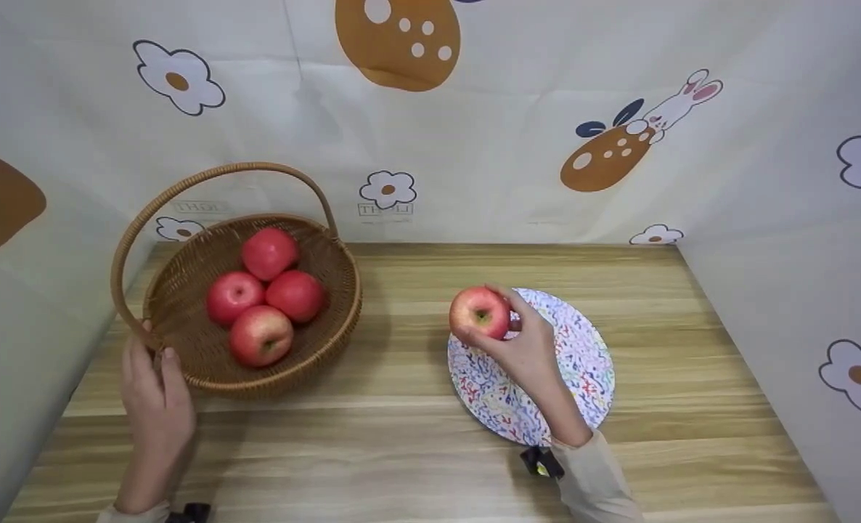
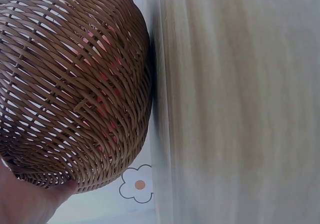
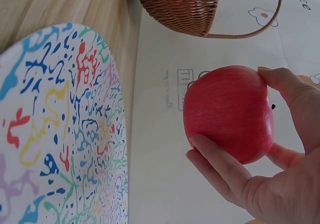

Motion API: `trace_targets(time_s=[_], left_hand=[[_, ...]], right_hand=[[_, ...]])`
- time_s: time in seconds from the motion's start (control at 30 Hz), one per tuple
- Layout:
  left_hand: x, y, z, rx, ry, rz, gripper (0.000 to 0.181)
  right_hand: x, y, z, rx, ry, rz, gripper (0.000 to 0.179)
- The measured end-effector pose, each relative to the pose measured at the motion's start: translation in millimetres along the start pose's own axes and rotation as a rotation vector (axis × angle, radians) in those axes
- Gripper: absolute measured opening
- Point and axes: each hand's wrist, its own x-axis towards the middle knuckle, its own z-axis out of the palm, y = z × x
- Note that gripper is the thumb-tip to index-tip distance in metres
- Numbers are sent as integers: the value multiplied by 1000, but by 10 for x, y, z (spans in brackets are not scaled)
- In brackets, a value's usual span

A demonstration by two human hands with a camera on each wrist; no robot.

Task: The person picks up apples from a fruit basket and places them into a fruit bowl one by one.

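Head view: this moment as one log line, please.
right hand: holds apple, raised clear of plate | left hand: holds basket | basket: four apples

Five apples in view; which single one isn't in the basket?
The apple in the right grip, held clear of the patterned disc; the other four lie together in the basket.

Pale backdrop (image 1: 488, 160) with printed flowers (image 1: 388, 190) and rabbit (image 1: 670, 114) behind a wood-grain tabletop (image 1: 394, 450)
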Motion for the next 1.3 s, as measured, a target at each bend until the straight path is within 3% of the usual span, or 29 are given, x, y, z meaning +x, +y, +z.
trace_targets(time_s=[0.67, 1.3], left_hand=[[5, 14, -17, 26, 1, -32, 50], [16, 3, 6, -1, 16, 2, 48]], right_hand=[[33, 114, -74, -40, 10, 1, 66], [93, 258, -109, -75, -27, 50, 66]])
